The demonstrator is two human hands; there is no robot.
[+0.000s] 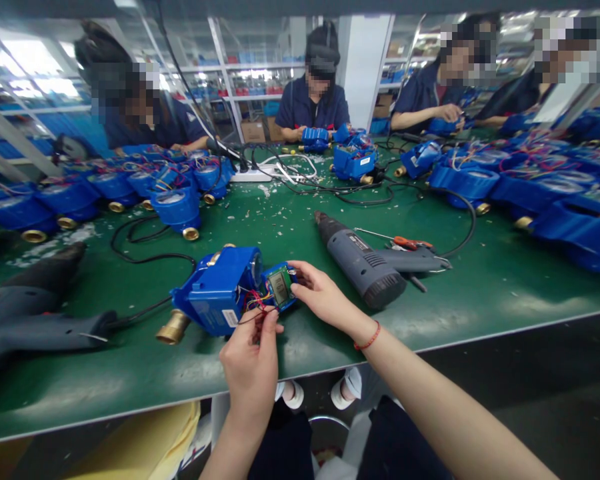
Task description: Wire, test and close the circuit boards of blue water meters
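A blue meter housing (207, 293) with brass fittings lies on its side on the green table, left of centre. Beside its right end, my right hand (320, 293) holds a small blue cover with a green circuit board and grey display (280, 288), fingers on its right edge. Thin red, yellow and black wires (256, 300) run between housing and board. Just below them, my left hand (255, 340) pinches the wires between thumb and fingers. The wire ends are hidden by the fingers.
A grey heat gun (363, 260) lies right of centre, with an orange-handled screwdriver (407, 243) behind it. Another heat gun (40, 313) is at the left. Many blue meters (175, 207) line both sides. A white power strip (253, 175) and cables lie farther back. Several people sit opposite.
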